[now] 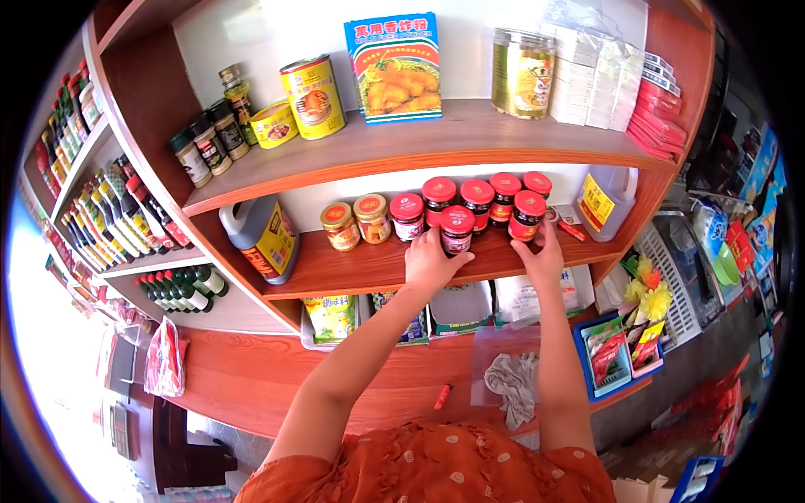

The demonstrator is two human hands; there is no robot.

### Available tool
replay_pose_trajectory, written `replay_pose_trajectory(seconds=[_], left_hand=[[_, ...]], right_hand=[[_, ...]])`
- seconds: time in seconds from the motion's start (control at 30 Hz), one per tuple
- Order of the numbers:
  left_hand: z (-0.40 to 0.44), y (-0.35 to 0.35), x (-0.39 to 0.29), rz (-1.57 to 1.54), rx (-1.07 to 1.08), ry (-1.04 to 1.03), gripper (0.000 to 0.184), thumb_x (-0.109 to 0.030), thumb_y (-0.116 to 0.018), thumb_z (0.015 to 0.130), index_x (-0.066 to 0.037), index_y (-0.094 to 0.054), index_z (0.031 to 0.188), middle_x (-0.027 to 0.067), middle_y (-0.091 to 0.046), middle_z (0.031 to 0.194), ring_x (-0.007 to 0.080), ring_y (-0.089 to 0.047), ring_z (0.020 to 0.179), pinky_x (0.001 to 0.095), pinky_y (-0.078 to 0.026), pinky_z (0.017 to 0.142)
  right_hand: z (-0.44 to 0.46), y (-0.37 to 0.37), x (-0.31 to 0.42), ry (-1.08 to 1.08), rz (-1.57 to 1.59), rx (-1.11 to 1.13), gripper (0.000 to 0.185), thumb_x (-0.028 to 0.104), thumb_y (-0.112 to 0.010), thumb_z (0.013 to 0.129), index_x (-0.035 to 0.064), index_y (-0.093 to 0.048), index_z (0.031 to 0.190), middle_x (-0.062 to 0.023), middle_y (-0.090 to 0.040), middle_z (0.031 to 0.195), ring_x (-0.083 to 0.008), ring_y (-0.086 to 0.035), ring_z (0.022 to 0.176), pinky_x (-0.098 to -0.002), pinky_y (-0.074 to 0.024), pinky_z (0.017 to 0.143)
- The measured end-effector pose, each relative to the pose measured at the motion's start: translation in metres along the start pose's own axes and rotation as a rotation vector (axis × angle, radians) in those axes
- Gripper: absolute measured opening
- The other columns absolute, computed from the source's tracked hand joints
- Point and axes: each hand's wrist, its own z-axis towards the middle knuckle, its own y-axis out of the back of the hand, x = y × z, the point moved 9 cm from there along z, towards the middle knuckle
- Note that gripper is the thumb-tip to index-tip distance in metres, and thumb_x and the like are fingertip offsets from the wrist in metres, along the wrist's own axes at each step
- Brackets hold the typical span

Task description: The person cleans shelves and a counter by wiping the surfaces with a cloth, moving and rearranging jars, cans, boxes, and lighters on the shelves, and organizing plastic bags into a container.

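My left hand point(429, 267) is closed around the lower part of a red-lidded jar point(457, 225) at the front of the middle shelf, fingers on its left side and thumb to the right. Another red-lidded jar point(527, 210), with a red label, is between the thumb and fingers of my right hand point(541, 256). Just behind these two stand several more red-lidded jars point(477, 194) in a loose group. To the left of my left hand are two jars with orange-gold lids point(354, 220). Whether the held jars are lifted I cannot tell.
Large jugs stand at both shelf ends, a dark one point(264, 239) left and a pale one point(605, 201) right. Above, the upper shelf point(402, 142) carries tins, a blue box and a clear jar. Below are packet trays, a grey cloth point(511, 381) and a small red packet point(443, 396).
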Motion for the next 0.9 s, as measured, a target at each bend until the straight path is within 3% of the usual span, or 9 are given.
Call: replay_pose_trajectory(seconds=[0.3, 0.47, 0.7, 0.87, 0.9], left_hand=[[0.001, 0.01, 0.009, -0.181, 0.123, -0.008, 0.089, -0.05, -0.08, 0.072, 0.004, -0.047, 0.134, 0.0245, -0.058, 0.126, 0.0353, -0.058, 0.115, 0.0434, -0.048, 0.097], [0.008, 0.012, -0.007, -0.017, 0.117, 0.111, 0.084, -0.059, -0.077, 0.071, 0.0, -0.049, 0.124, 0.0237, -0.061, 0.119, 0.0376, -0.061, 0.11, 0.0457, -0.052, 0.09], [0.002, 0.019, 0.008, -0.12, 0.081, 0.095, 0.075, -0.053, -0.078, 0.072, 0.0, -0.053, 0.119, 0.0231, -0.064, 0.112, 0.0373, -0.062, 0.107, 0.0451, -0.051, 0.09], [-0.013, 0.055, 0.04, -0.108, 0.008, 0.019, 0.073, -0.05, -0.08, 0.071, 0.001, -0.056, 0.117, 0.0233, -0.064, 0.111, 0.0384, -0.063, 0.104, 0.0457, -0.051, 0.088], [-0.014, 0.058, 0.052, -0.144, -0.022, 0.035, 0.068, -0.047, -0.081, 0.071, 0.0, -0.06, 0.115, 0.0233, -0.066, 0.105, 0.0382, -0.065, 0.099, 0.0449, -0.052, 0.086]], right_hand=[[0.005, 0.002, -0.015, -0.086, 0.018, -0.028, 0.076, 0.03, -0.085, 0.072, 0.0052, -0.051, 0.135, -0.0109, -0.064, 0.117, -0.0229, -0.062, 0.091, -0.0371, -0.05, 0.085], [0.005, 0.006, -0.036, -0.087, 0.145, -0.199, 0.06, 0.032, -0.085, 0.074, 0.0028, -0.056, 0.118, -0.0066, -0.054, 0.099, -0.0173, -0.053, 0.079, -0.0327, -0.0486, 0.076], [-0.011, 0.007, -0.031, -0.032, 0.205, -0.219, 0.035, 0.021, -0.078, 0.082, 0.0043, -0.059, 0.106, -0.0032, -0.052, 0.088, -0.0129, -0.05, 0.072, -0.0278, -0.0468, 0.068], [-0.047, -0.053, 0.052, 0.178, 0.258, 0.079, 0.026, 0.014, -0.074, 0.083, 0.0045, -0.064, 0.104, -0.0068, -0.06, 0.092, -0.0151, -0.055, 0.072, -0.0292, -0.0486, 0.066], [-0.055, -0.072, 0.07, 0.204, 0.247, 0.179, 0.027, 0.014, -0.074, 0.083, 0.0044, -0.064, 0.106, -0.008, -0.062, 0.093, -0.0169, -0.057, 0.073, -0.0303, -0.0497, 0.067]])
